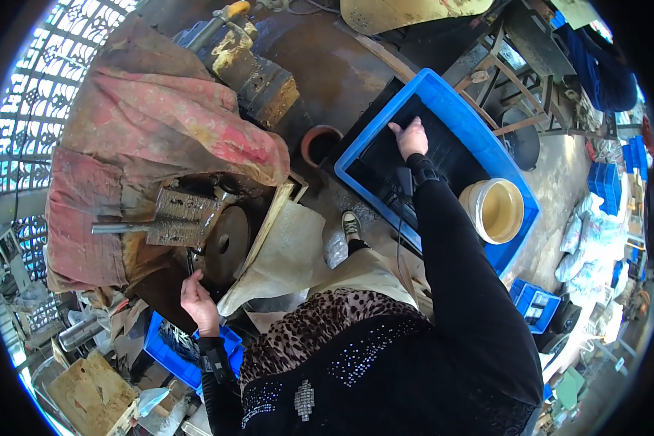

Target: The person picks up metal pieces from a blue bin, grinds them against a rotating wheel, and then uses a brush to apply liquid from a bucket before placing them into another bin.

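Observation:
My left hand (pixel 198 299) is closed, its fingertips pinching a thin dark strip (pixel 190 260) beside a round grinding wheel (pixel 227 243). Wet, grimy metal (pixel 184 218) with a rod sticking out to the left sits by the wheel. To the right, my right hand (pixel 409 138) reaches into a large blue crate (pixel 512 171). Its thumb stands apart and one finger is stretched out over the dark, flat contents (pixel 378 156); nothing shows in its grasp. A cream bucket (pixel 498 211) stands inside the crate's near right corner.
A stained red cloth (pixel 174 120) drapes over the machine's far side. A worn machine part (pixel 254 76) and a brown pot (pixel 320 145) lie beyond. Below my left arm is a blue bin (pixel 174 356). A smaller blue crate (pixel 534 305) sits at right. A pale apron sheet (pixel 291 251) hangs before me.

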The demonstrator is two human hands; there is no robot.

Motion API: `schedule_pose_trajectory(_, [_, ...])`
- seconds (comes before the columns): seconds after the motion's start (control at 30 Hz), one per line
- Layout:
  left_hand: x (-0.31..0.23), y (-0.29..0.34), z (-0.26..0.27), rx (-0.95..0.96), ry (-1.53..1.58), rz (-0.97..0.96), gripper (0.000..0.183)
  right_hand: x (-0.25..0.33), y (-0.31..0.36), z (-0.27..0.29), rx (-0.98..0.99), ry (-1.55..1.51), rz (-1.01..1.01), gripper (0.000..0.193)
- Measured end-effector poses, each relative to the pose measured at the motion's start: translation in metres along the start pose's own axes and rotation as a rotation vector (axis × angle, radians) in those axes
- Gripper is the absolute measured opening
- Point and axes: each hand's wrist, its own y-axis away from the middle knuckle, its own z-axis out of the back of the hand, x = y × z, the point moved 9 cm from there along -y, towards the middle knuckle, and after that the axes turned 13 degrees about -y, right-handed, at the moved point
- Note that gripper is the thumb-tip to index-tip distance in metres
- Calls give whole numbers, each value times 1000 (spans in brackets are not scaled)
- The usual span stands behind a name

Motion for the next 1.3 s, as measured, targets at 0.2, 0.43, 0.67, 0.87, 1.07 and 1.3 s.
schedule_pose_trajectory(0.2, [-15, 1, 9, -97, -73, -134, 28, 25, 16, 59, -291, -211, 162, 46])
schedule_pose_trajectory(0.43, [-23, 0, 25, -225, -36, -202, 28, 257, 102, 81, 15, -906, 636, 27])
schedule_pose_trajectory(0.67, [8, 18, 77, -283, 16, -270, 30, 481, 311, 34, 371, -554, 1062, 38])
schedule_pose_trajectory(0.87, [60, 38, 91, -266, -24, -256, 30, 573, 417, -10, 256, -251, 1264, 59])
schedule_pose_trajectory(1.07, [60, 44, 80, -239, -107, -288, 33, 596, 444, -43, 233, 92, 1326, 39])
schedule_pose_trajectory(1.3, [57, 42, 81, -210, -111, -289, 31, 597, 445, -46, 207, 78, 1276, 36])
